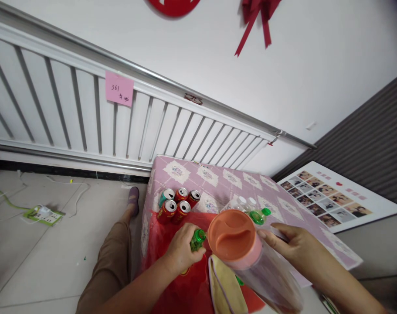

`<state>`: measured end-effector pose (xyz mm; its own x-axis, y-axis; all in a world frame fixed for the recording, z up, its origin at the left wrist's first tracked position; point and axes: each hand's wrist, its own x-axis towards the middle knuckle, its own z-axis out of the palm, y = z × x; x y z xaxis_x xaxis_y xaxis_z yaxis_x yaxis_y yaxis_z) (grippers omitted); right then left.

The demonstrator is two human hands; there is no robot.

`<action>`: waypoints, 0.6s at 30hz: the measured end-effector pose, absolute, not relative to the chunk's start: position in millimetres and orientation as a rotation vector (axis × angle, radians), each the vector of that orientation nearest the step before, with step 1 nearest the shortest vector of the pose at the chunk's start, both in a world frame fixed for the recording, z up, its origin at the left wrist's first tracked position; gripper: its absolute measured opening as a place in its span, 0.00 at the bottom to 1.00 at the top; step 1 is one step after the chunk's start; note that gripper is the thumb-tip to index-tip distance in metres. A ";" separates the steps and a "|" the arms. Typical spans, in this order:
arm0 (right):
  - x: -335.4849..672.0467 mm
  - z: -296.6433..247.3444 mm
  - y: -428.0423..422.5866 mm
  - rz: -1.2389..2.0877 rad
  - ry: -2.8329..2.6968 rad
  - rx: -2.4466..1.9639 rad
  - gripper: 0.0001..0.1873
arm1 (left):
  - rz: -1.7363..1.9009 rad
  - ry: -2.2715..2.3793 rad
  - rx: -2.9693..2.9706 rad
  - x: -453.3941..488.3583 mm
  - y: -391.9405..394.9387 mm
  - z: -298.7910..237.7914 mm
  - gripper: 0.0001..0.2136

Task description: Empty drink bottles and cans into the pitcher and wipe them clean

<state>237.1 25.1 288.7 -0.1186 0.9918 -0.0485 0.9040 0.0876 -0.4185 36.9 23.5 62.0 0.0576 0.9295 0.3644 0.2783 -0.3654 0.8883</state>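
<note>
My left hand (181,250) is closed around a green plastic bottle (197,240) with a green cap, over a red cloth (159,235) on the table. My right hand (291,244) holds a tall clear pitcher (260,274) with an orange lid (232,233), fingers wrapped on its right side. The pitcher tilts toward me between both hands. Behind the lid stand more bottles, some with green caps (260,216) and some with white caps (246,201). Several red drink cans (177,205) lie clustered at the table's left.
The low table has a pink patterned cover (218,179). A yellow cloth (226,288) lies near its front edge. My leg (113,257) and foot are left of the table. A white radiator (87,117) with a pink note lines the wall; a photo board (335,198) leans at right.
</note>
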 end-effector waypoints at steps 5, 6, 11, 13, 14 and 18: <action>238.8 286.3 27.4 0.490 -2.123 -1.906 0.24 | 1.324 1.224 1.711 36.8 23.3 61.1 0.16; 238.1 286.4 27.8 0.489 -2.120 -1.915 0.24 | 1.323 1.221 1.710 36.8 23.3 61.0 0.16; 238.1 286.3 28.5 0.500 -2.135 -1.896 0.24 | 1.322 1.218 1.709 36.8 23.1 61.4 0.16; 239.2 285.8 28.2 0.507 -2.134 -1.909 0.24 | 1.319 1.219 1.709 37.0 22.7 61.7 0.17; 239.7 285.7 27.9 0.513 -2.131 -1.918 0.24 | 1.319 1.218 1.710 37.0 22.5 61.7 0.17; 239.6 286.0 27.4 0.504 -2.123 -1.949 0.24 | 1.332 1.219 1.706 37.2 22.7 61.1 0.16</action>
